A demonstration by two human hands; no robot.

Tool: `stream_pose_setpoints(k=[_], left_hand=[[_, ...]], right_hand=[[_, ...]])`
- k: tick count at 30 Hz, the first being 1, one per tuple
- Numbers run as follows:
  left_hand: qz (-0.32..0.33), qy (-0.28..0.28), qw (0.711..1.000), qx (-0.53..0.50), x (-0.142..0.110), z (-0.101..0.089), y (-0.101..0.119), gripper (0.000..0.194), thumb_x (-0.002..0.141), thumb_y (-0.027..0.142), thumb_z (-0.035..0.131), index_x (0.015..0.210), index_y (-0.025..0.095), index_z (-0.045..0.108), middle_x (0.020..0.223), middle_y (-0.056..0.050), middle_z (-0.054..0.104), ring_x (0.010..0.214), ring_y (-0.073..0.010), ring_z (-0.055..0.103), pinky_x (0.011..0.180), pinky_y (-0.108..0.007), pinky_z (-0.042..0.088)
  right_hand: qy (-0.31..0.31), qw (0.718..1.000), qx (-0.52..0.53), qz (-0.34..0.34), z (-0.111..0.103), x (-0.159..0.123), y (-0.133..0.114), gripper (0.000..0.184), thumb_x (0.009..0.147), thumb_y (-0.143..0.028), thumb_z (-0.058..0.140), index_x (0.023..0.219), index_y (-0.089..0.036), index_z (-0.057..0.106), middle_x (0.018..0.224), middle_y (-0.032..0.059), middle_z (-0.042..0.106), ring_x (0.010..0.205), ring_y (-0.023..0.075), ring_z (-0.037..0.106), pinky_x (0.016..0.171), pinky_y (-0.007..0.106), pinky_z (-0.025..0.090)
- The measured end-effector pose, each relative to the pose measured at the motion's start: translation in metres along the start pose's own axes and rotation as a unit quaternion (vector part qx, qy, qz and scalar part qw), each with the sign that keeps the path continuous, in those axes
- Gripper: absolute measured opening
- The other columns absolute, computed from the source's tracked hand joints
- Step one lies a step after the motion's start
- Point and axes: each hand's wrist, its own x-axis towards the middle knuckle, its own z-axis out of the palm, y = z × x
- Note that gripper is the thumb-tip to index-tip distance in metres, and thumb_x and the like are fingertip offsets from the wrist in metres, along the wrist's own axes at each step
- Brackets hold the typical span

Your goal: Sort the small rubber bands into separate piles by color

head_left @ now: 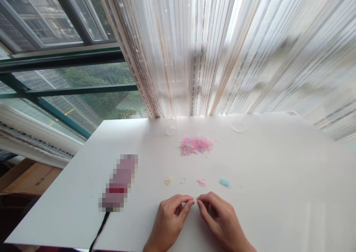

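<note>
Both hands are close together over the white table near its front. My left hand (pixel 174 218) is closed, thumb and index fingertip pinched; what it holds, if anything, is too small to make out. Facing it, my right hand (pixel 218 216) makes a similar pinch, its contents also hidden. Just beyond the fingertips lie a small yellowish clump (pixel 168 180), a single pale pink ring like a rubber band (pixel 183 180), a little pink clump (pixel 201 182) and a light blue clump (pixel 224 182). Farther back spreads a larger heap of thin, mostly pink bands (pixel 196 145).
A clear plastic container (pixel 170 127) stands at the table's back, with a clear round lid (pixel 238 127) to its right. On the left lies a blurred purple object (pixel 119 183) with a black cord (pixel 99 230). Striped curtains (pixel 178 51) hang behind the white table (pixel 278 192).
</note>
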Motion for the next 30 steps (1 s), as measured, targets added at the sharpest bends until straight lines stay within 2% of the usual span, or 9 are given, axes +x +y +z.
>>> stream_pose_setpoints(k=[3, 6, 13, 23, 30], left_hand=[[0.009, -0.010, 1.000, -0.001, -0.0001, -0.0008, 0.0015, 0.018, 0.096, 0.029, 0.057, 0.096, 0.021, 0.073, 0.085, -0.003, 0.076, 0.067, -0.0135, 0.066, 0.062, -0.021, 0.052], [0.014, -0.013, 1.000, 0.006, -0.0002, -0.0011, 0.0013, 0.018, 0.096, 0.029, 0.057, 0.096, 0.021, 0.072, 0.084, -0.004, 0.075, 0.064, -0.0129, 0.064, 0.061, -0.021, 0.052], [0.014, -0.011, 1.000, 0.018, 0.0006, -0.0009, 0.0010, 0.016, 0.096, 0.029, 0.058, 0.099, 0.021, 0.072, 0.082, -0.002, 0.074, 0.062, -0.0121, 0.062, 0.060, -0.021, 0.051], [0.023, -0.026, 0.999, 0.024, 0.0010, -0.0022, 0.0048, 0.020, 0.097, 0.029, 0.056, 0.104, 0.021, 0.072, 0.081, -0.003, 0.072, 0.060, -0.0123, 0.060, 0.059, -0.021, 0.050], [0.020, -0.025, 0.999, 0.023, 0.0009, -0.0030, 0.0059, 0.016, 0.095, 0.026, 0.058, 0.101, 0.022, 0.072, 0.081, -0.002, 0.072, 0.059, -0.0116, 0.060, 0.058, -0.020, 0.050]], right_hand=[[-0.002, 1.000, 0.014, 0.000, -0.0001, -0.0001, 0.0004, 0.010, 0.095, -0.024, 0.055, 0.101, -0.022, 0.064, 0.079, 0.0020, 0.067, 0.063, 0.0134, 0.062, 0.060, 0.023, 0.052], [-0.002, 1.000, 0.022, -0.003, 0.0010, -0.0008, 0.0014, 0.016, 0.095, -0.024, 0.057, 0.110, -0.022, 0.062, 0.083, 0.0037, 0.068, 0.064, 0.0137, 0.063, 0.060, 0.023, 0.053], [-0.007, 1.000, 0.023, 0.001, -0.0006, -0.0006, -0.0007, 0.011, 0.095, -0.021, 0.055, 0.096, -0.022, 0.065, 0.079, 0.0022, 0.066, 0.065, 0.0132, 0.062, 0.062, 0.023, 0.052], [-0.008, 1.000, 0.019, 0.006, -0.0014, 0.0004, -0.0019, 0.013, 0.096, -0.022, 0.054, 0.092, -0.022, 0.067, 0.077, 0.0023, 0.066, 0.064, 0.0132, 0.061, 0.061, 0.023, 0.052], [-0.005, 1.000, 0.021, 0.015, 0.0003, -0.0023, 0.0018, 0.010, 0.095, -0.021, 0.055, 0.090, -0.022, 0.064, 0.077, 0.0016, 0.065, 0.064, 0.0135, 0.059, 0.061, 0.023, 0.049]])
